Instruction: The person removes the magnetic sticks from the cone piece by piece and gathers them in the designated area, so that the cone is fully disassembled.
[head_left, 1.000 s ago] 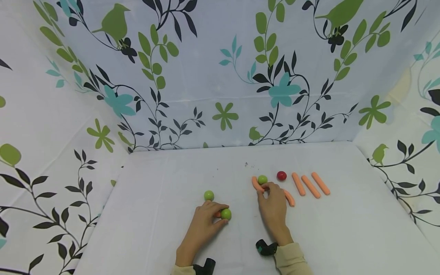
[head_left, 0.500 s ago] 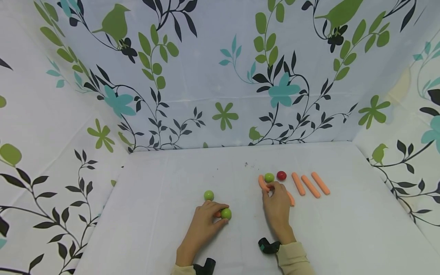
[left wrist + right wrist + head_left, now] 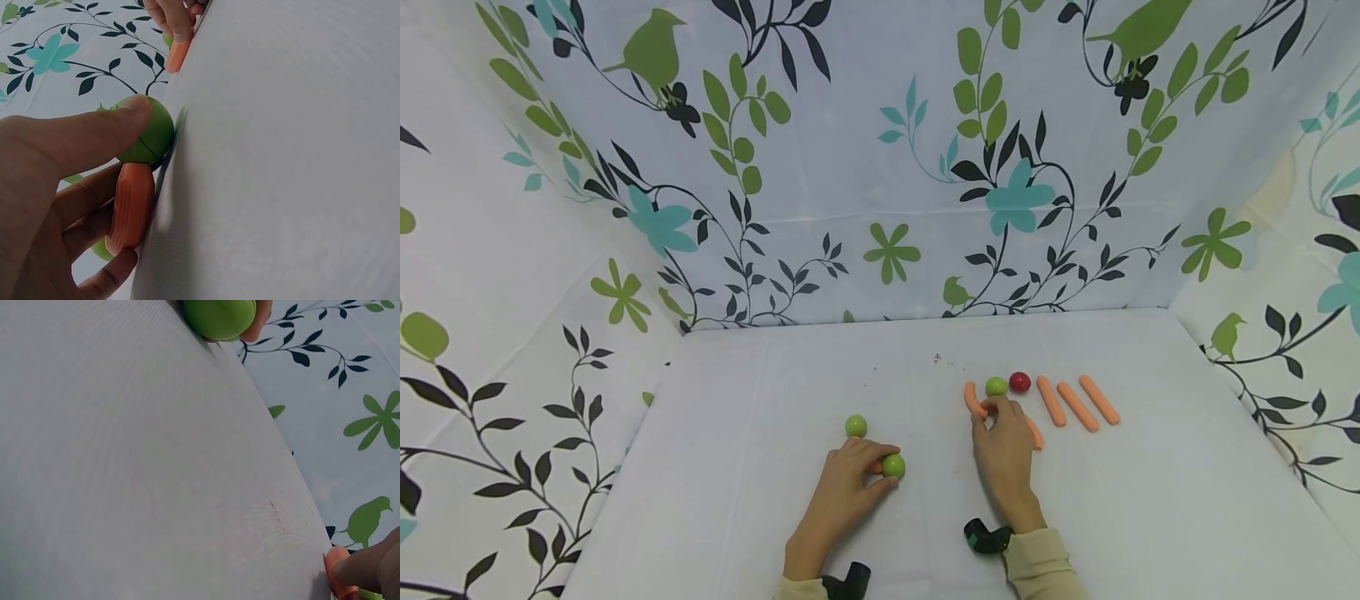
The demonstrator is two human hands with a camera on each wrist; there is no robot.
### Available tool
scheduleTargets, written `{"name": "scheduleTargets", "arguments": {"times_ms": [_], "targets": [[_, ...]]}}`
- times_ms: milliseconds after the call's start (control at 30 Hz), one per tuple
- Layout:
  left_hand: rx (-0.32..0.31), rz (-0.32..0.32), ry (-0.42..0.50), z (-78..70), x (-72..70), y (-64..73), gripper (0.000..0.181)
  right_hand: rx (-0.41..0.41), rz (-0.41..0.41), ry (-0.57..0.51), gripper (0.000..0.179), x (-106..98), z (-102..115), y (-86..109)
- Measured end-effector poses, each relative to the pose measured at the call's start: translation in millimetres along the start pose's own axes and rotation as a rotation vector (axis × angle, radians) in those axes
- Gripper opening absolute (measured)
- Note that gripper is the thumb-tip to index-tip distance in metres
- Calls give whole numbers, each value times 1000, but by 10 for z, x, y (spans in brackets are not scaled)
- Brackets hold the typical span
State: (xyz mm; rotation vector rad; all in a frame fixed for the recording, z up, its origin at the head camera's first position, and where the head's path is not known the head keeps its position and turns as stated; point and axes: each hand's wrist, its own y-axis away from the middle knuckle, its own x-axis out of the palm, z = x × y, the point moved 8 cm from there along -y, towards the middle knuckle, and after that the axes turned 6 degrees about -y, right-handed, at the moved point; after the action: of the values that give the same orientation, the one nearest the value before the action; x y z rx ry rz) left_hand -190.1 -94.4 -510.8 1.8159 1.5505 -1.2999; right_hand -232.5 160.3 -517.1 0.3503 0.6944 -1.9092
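Note:
My left hand [image 3: 847, 483] holds a green ball [image 3: 892, 467] between thumb and index finger. An orange stick [image 3: 132, 206] stands against that ball in the left wrist view, with the other fingers around it. Beyond this hand sits another green ball [image 3: 856, 426]. On the right, my right hand [image 3: 1003, 454] pinches a curved orange stick [image 3: 972, 398] at its near end. Just past those fingertips lies a third green ball [image 3: 996, 386], close beside a red ball [image 3: 1019, 382]. A further orange stick [image 3: 1036, 433] is partly hidden by the right hand.
Right of the red ball, several orange sticks lie slanted, among them a middle stick [image 3: 1078, 407]. Everything rests on a white-covered table [image 3: 775, 375]. Its back edge meets a patterned cloth [image 3: 835, 167], and similar cloth hangs at both sides.
The right hand and its curved orange stick have shifted right. The green ball there has moved right to the red ball, which has shifted slightly right too. The left hand stays still.

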Motion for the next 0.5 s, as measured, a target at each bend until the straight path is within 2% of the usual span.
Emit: {"name": "scheduleTargets", "arguments": {"times_ms": [333, 500], "targets": [[11, 3, -32, -62, -10, -24, 43, 69, 63, 2, 21, -54, 31, -1], [4, 15, -41, -88, -23, -50, 40, 6, 121, -5, 21, -95, 119, -24]]}}
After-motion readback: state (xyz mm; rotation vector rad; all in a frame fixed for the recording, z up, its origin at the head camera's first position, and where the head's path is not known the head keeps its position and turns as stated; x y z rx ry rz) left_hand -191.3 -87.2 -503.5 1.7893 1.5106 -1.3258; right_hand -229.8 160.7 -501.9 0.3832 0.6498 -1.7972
